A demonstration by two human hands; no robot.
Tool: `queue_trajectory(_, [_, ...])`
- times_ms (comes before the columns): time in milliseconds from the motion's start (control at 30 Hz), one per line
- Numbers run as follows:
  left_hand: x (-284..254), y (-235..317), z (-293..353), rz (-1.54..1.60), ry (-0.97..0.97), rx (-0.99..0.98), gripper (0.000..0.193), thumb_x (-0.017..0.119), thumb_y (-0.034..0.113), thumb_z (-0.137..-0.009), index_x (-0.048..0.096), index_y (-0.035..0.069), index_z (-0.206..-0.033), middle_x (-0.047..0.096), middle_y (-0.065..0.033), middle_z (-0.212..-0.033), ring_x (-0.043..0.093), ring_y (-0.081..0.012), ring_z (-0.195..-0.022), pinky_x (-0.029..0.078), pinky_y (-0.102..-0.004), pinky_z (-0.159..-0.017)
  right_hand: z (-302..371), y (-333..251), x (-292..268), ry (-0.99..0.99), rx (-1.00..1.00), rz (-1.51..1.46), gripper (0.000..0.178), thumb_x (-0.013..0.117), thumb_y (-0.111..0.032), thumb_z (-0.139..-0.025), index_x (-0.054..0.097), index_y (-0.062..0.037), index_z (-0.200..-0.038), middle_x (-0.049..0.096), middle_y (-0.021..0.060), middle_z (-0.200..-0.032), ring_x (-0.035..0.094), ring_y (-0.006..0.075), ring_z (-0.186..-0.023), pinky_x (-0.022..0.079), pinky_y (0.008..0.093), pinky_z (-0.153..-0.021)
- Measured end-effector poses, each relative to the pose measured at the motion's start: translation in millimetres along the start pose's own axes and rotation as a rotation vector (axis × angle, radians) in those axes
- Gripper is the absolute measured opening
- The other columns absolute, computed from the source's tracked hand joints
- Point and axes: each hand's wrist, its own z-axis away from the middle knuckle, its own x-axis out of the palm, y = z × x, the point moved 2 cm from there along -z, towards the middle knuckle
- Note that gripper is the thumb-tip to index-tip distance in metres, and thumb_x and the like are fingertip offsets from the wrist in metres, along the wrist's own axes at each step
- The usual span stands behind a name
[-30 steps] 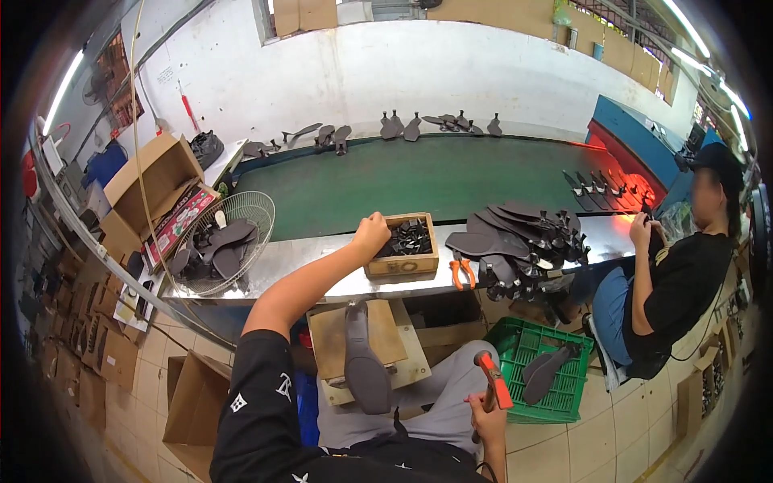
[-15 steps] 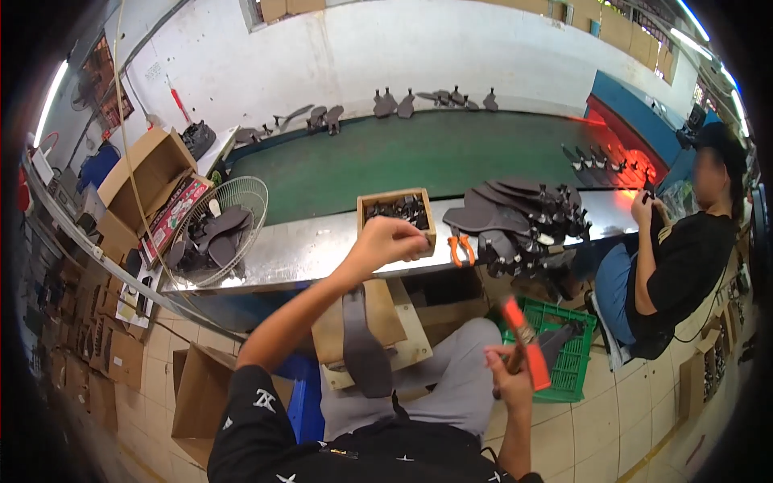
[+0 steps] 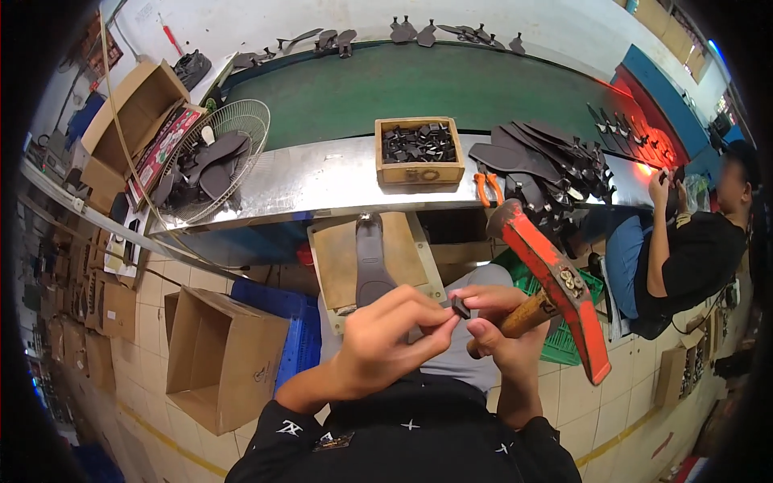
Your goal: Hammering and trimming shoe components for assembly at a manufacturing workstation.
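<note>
Right of the flat dark-grey insole [image 3: 371, 262], left hand [image 3: 386, 342] and right hand [image 3: 513, 346] pinch a small black block [image 3: 460, 308], not attached; the right also grips a red-headed, wooden-handled hammer [image 3: 557, 291]. Similar pieces [image 3: 419, 143] lie beyond the insole.

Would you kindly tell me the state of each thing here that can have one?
Left hand, pinching small black piece
Right hand, gripping hammer
Hammer, held tilted
Wooden box, open, filled with black pieces
Orange-handled pliers, handles spread
Cardboard carton, open
Wire basket, holding dark soles
Nearest sole, lying on board
Blue machine, glowing red at opening
</note>
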Motion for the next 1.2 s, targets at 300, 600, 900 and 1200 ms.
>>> queue_trajectory(300, [5.9,-25.6,35.5,0.91,0.048,-0.509,0.012,0.06,0.005,-0.097,0.062,-0.007,-0.099,0.066,-0.0125,-0.09,0.068,-0.0168,-0.078,0.057,-0.0279,-0.069,-7.2,19.4,12.7,-0.112,-0.031,-0.07,0.027,0.075,0.0,-0.083,0.063,0.0017,-0.108,0.067,0.018,-0.112,0.062,0.0101,-0.072,0.048,0.0199,-0.056])
queue_trajectory(600, [6.2,-27.6,43.8,0.84,0.152,-0.474,0.013,0.057,0.005,-0.098,0.061,-0.007,-0.097,0.067,-0.0115,-0.089,0.067,-0.0173,-0.081,0.057,-0.0277,-0.071,-14.9,16.4,24.8,-0.166,0.014,-0.038,0.022,0.072,0.003,-0.085,0.063,0.0009,-0.105,0.064,0.0132,-0.108,0.065,0.0135,-0.084,0.052,0.0235,-0.064])
queue_trajectory(900, [-32.5,-148.6,2.2,-0.63,0.358,-0.163,0.03,0.076,0.028,-0.082,0.068,0.004,-0.098,0.069,-0.0117,-0.093,0.064,-0.0312,-0.093,0.044,-0.04,-0.093,-63.7,77.4,10.1,-0.069,-0.038,0.25,0.012,0.068,0.0,-0.086,0.065,0.004,-0.097,0.068,0.0159,-0.107,0.065,0.014,-0.076,0.052,0.0236,-0.064])
queue_trajectory(1200, [-31.8,-216.8,25.5,-0.355,0.115,-0.29,0.033,0.08,0.037,-0.075,0.074,0.012,-0.096,0.073,-0.0048,-0.096,0.067,-0.0212,-0.097,0.028,-0.0545,-0.109,-123.1,129.9,26.8,-0.269,-0.079,0.511,0.022,0.066,-0.003,-0.084,0.069,0.0014,-0.105,0.071,0.0135,-0.082,0.066,0.016,-0.072,0.05,0.0301,-0.068])
